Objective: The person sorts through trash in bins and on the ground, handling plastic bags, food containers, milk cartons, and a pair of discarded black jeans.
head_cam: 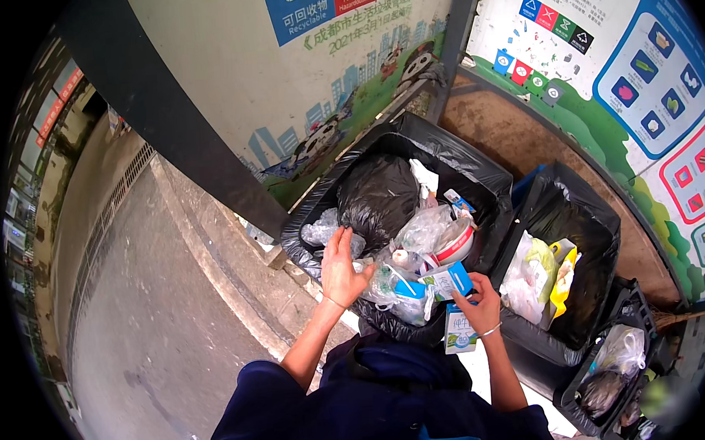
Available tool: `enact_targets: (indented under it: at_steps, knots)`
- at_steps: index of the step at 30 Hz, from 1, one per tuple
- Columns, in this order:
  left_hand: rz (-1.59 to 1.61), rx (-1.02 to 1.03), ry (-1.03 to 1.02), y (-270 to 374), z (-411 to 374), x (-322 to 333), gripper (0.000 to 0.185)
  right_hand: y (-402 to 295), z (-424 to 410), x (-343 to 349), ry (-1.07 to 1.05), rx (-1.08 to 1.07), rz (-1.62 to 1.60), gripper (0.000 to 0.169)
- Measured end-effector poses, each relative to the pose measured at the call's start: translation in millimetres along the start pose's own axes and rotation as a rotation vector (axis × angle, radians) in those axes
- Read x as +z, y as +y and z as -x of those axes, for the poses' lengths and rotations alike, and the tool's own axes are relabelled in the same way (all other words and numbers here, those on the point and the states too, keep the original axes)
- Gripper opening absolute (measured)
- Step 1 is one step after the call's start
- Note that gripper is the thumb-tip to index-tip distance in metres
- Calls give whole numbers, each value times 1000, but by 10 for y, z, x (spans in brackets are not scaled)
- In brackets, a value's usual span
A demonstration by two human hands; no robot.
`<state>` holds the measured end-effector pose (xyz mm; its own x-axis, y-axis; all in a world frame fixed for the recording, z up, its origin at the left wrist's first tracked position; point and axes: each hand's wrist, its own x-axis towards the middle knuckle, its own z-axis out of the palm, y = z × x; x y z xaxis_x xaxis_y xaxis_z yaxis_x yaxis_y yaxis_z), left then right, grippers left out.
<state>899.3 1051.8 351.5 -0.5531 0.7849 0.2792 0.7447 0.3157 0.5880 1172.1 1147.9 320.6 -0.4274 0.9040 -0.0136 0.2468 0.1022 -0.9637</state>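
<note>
My right hand (480,309) grips a blue-and-white milk carton (446,282) over the near side of a bin lined with black plastic (467,138). A second milk carton (460,330) hangs just below these fingers; how it is held is partly hidden. My left hand (344,273) is empty, fingers extended, above the bin's left side near a clear plastic bag (323,228). Between the hands lies another blue-and-white carton (410,290) among clear bags. Behind them are a tied black garbage bag (381,195) and a red-and-white bowl (455,242).
To the right stands another lined bin (588,209) with a yellow package (564,281) and plastic bags. Smaller bins (572,387) with bagged waste stand at the lower right. Printed panels (204,55) rise behind, beside a dark post (165,110). Pavement (156,323) with a curb extends left.
</note>
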Motion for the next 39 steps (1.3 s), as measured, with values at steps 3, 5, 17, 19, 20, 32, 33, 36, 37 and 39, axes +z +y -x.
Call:
enact_targets:
  at_steps: [3,5,17,19,20,32,33,36,37,39]
  knots:
    - [147,299,-62,440,-65,-96,48,-14,52,39,51,38,-55,42]
    - [253,430,-539,496,-51,158,41,-94,68,57,46,59,-71,42]
    - [345,347,-861,-52,-228,544,51,-343,429,-128,246,-265,155,57]
    - [467,145,-678,-103,-371,383,48,-528,469,-175,261,-282,244,61]
    - [475,100,-606,-122,-401,346,48,-724,439,-206,240,-362,420,64]
    - [247,644,-262,377,-515,-221,47,-514,-461,390,-375,84,168,101]
    - [275,587,-274,317,-511,-247,47,-505,-482,391,-425,149,18,103]
    - [300,445,-280,123,-489,-291,47,-396,-541,390,-300,108,284,78]
    - [327,423,-287,102,-477,-312,47,-245,-563,392,-248,81,414,70]
    - [376,378,-282,85,-512,-388,47,-163,-598,392,-275,35,397,49]
